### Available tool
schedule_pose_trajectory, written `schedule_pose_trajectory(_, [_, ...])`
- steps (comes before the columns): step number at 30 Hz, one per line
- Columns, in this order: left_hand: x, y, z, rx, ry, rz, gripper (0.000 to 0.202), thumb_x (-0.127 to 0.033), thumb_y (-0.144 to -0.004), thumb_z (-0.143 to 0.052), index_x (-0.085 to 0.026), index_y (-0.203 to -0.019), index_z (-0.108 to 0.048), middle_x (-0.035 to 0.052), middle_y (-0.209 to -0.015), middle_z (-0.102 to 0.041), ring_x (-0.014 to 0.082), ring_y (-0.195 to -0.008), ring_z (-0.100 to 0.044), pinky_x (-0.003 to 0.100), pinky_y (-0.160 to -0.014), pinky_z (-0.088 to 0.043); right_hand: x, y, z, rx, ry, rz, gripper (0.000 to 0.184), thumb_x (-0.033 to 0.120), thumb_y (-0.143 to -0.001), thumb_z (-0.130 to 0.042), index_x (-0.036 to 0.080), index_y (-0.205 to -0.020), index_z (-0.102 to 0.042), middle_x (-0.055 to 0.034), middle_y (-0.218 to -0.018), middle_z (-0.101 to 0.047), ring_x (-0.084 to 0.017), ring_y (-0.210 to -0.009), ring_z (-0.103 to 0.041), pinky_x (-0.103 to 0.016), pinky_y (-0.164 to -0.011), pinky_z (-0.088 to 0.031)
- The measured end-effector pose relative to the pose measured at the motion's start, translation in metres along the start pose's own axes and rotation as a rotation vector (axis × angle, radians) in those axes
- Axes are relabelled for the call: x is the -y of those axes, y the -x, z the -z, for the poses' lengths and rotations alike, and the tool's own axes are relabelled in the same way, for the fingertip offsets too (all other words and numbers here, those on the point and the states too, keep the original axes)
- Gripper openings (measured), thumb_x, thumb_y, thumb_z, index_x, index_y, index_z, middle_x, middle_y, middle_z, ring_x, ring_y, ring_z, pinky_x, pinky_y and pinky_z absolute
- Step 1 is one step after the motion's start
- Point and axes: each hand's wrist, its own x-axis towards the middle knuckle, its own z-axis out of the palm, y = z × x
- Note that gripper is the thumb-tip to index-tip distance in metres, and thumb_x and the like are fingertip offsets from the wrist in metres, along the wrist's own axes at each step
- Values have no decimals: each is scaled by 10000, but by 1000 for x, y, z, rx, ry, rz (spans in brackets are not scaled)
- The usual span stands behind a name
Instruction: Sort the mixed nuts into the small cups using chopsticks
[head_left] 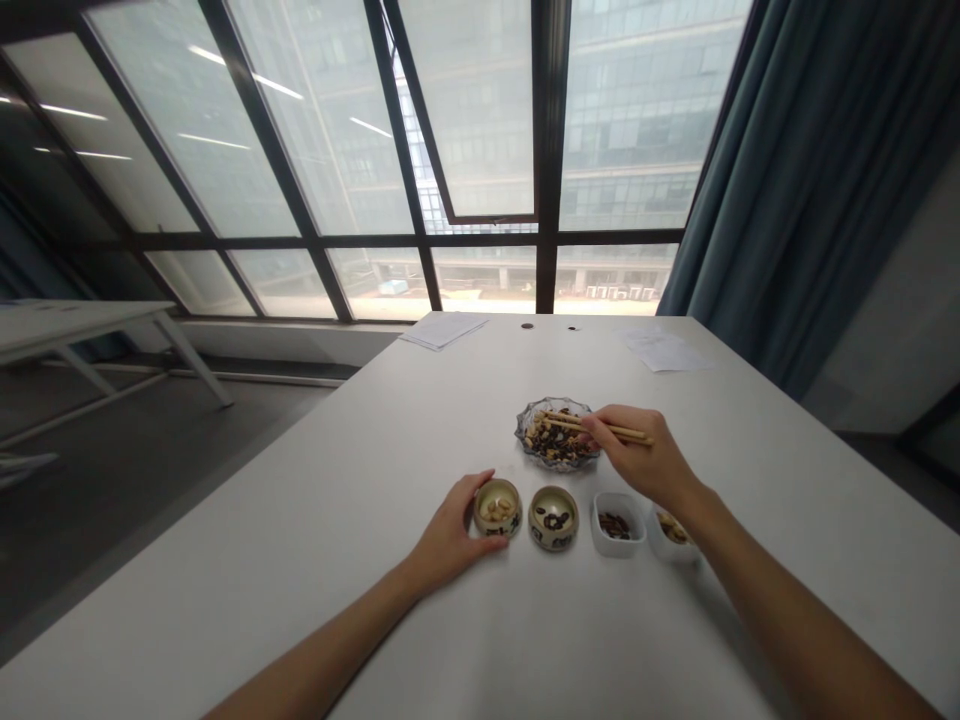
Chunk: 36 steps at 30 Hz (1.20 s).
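Observation:
My right hand (637, 455) is shut on a pair of wooden chopsticks (615, 432), with their tips down among the mixed nuts and dark beans in a cut-glass dish (529, 432). My left hand (454, 535) curves around a small ceramic cup (496, 508) holding pale nuts. Beside that cup stands a matching ceramic cup (553, 518) with dark beans. Further right sit a white square dish (618, 523) of dark beans and a white dish (673, 540) of pale nuts, the latter partly hidden by my right wrist.
Everything stands on a long white table (300, 560). Loose papers (444, 330) and another sheet (664, 350) lie at its far end. Beyond it are a large window (480, 130) and a teal curtain (795, 170). Another white table (75, 325) stands at the left.

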Motion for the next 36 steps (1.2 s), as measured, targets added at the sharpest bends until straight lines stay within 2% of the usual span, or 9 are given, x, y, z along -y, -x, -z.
schedule_pose_trajectory(5, [-1,0,-1,6,-20,-24,795,-368,-762,-891,-226,-1450,-518,146,-1415,-573,338,-1318,-562,496,-1167,-416,47,11,17,34,6,159,219,308,-1028,-611,206,-912,-765,-56,-847,-777,-199,-730,-714,-291,-664,-532])
schedule_pose_trajectory(8, [-2,0,-1,0,-13,-36,791,-369,-761,-892,-219,-1444,-522,151,-1407,-578,341,-1313,-567,496,-1162,-421,67,21,17,128,-10,263,161,256,-1032,-606,212,-986,-754,-62,-924,-780,-191,-791,-720,-282,-721,-541])
schedule_pose_trajectory(14, [-2,-2,-1,10,7,-60,763,-397,-787,-877,-220,-1435,-516,142,-1377,-599,329,-1279,-588,495,-1138,-444,76,34,7,377,38,387,181,237,-1053,-572,186,-988,-734,-69,-850,-735,-178,-725,-651,-288,-670,-488])
schedule_pose_trajectory(17, [-3,-1,-1,6,0,-62,760,-386,-788,-876,-220,-1438,-519,145,-1388,-594,332,-1293,-577,502,-1149,-434,76,33,7,424,61,393,190,234,-1052,-572,180,-963,-731,-66,-820,-717,-178,-707,-632,-290,-657,-478])
schedule_pose_trajectory(23, [-7,-1,0,-14,-19,-37,744,-373,-770,-878,-224,-1421,-551,142,-1389,-599,341,-1296,-571,505,-1145,-445,73,25,25,271,2,337,178,259,-1042,-589,230,-1058,-764,-81,-963,-783,-203,-832,-729,-300,-749,-570])
schedule_pose_trajectory(25, [-8,-1,0,-12,-25,-24,749,-385,-765,-882,-226,-1419,-552,141,-1396,-595,344,-1303,-568,508,-1149,-443,70,21,33,153,6,275,162,275,-1018,-627,247,-1067,-779,-77,-1000,-796,-224,-864,-752,-316,-763,-599])
schedule_pose_trajectory(29, [-7,-1,-1,8,-16,0,758,-379,-771,-879,-225,-1424,-526,147,-1402,-586,339,-1314,-568,505,-1161,-436,60,14,44,-136,-6,97,163,342,-973,-692,237,-1010,-811,-78,-946,-807,-251,-806,-771,-350,-719,-640])
schedule_pose_trajectory(31, [-6,-1,-1,12,-7,0,753,-362,-778,-873,-220,-1426,-515,148,-1397,-585,334,-1312,-572,503,-1164,-432,51,10,45,-223,-40,31,211,385,-961,-703,212,-985,-821,-94,-923,-809,-265,-784,-774,-376,-712,-654])
schedule_pose_trajectory(36, [-5,0,-1,10,6,0,753,-368,-778,-874,-221,-1421,-511,149,-1387,-584,331,-1300,-579,507,-1164,-431,14,1,28,-235,-101,-119,337,474,-952,-687,166,-922,-822,-104,-833,-808,-273,-724,-779,-361,-657,-644])
